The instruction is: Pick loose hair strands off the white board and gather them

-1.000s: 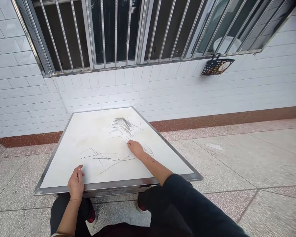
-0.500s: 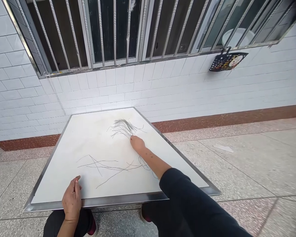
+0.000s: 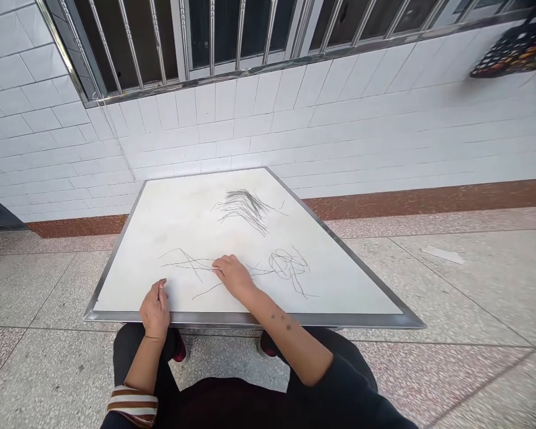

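Thin dark wire-like strands lie on a white tabletop with a metal rim (image 3: 348, 320). My right hand (image 3: 233, 277) is over the middle of the table, its fingers bent together on a few loose strands (image 3: 188, 264); the fingertips partly hide them. To its right lies a loopy tangle of strands (image 3: 289, 263). Farther back, a dense fanned bundle of strands (image 3: 246, 207) rests untouched. My left hand (image 3: 156, 307) rests at the table's near left edge, fingers curled and thumb against the forefinger; whether anything is pinched there is hidden.
Behind the table stands a white tiled wall (image 3: 183, 155) with a barred window (image 3: 241, 36) above. A patterned bag (image 3: 513, 50) hangs at the upper right. A white scrap (image 3: 443, 254) lies on the speckled floor to the right. My knees are under the near edge.
My right hand has left the dense bundle at the back and come nearer, onto the loose strands in the middle. My left hand keeps its place at the edge. The view has shifted.
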`<state>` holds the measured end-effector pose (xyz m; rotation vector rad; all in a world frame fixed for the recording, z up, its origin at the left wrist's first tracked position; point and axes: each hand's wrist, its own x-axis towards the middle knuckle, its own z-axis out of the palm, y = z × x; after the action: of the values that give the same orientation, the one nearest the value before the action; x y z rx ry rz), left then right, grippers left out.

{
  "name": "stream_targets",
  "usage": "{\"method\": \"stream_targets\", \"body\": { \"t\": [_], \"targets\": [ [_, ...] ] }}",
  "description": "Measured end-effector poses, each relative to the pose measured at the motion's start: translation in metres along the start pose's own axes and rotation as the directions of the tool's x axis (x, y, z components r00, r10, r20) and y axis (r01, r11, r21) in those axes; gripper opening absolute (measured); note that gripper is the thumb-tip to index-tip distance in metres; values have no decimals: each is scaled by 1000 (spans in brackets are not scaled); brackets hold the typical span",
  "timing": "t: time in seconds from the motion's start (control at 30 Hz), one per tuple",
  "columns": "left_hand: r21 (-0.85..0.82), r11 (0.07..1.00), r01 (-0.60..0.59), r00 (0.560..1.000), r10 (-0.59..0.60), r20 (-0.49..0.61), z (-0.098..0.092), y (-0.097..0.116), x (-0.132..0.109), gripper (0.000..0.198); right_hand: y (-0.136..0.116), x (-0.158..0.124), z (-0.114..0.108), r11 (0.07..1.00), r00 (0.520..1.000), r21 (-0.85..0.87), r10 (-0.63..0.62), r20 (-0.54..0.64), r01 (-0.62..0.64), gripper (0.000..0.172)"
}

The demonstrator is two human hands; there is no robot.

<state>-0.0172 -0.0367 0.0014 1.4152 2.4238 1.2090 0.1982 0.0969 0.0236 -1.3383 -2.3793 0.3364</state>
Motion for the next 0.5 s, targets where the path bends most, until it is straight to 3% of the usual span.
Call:
{"method": "stream_targets", "body": {
  "t": [0.13, 0.33, 0.5],
  "targets": [
    [-12, 1000, -14, 1000, 14, -4, 1, -2, 0, 36, -9, 12, 6, 999, 1000, -46, 23, -4, -23, 21],
    [-53, 998, -13, 1000, 11, -26, 0, -1, 0, 34, -4, 48, 4, 989, 995, -150, 13, 98, 2, 12],
    [-128, 992, -9, 999, 3, -40, -1, 0, 0, 32, -6, 41, -8, 976, 995, -206, -50, 84, 67, 15]
  ]
}}
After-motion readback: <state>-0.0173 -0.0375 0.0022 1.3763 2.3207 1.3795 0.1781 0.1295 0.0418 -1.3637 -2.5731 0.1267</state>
